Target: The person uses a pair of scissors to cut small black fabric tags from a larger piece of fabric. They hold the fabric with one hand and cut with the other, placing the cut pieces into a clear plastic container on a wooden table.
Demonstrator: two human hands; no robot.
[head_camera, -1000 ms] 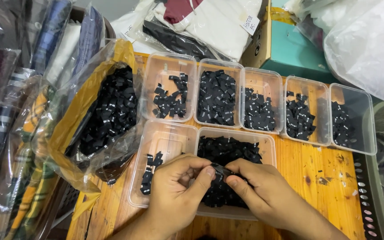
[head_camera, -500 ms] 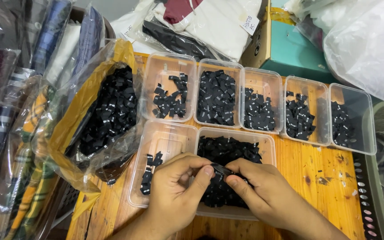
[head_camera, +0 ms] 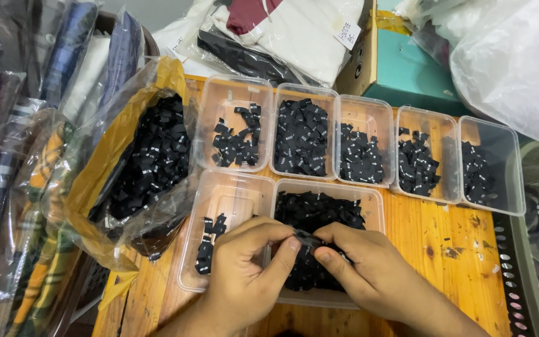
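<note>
While both hands meet over the near tub [head_camera: 369, 200] of black labels, the left hand [head_camera: 244, 274] and right hand [head_camera: 369, 268] pinch one small black label [head_camera: 307, 238] between fingertips, seemingly checking it; choosing a tub looks next, calling for a careful read

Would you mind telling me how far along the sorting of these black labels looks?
Done: seven clear tubs already hold black labels. In hand: left hand and right hand pinch one label over the fullest front tub. Left: a plastic bag still heaped with labels.
</note>
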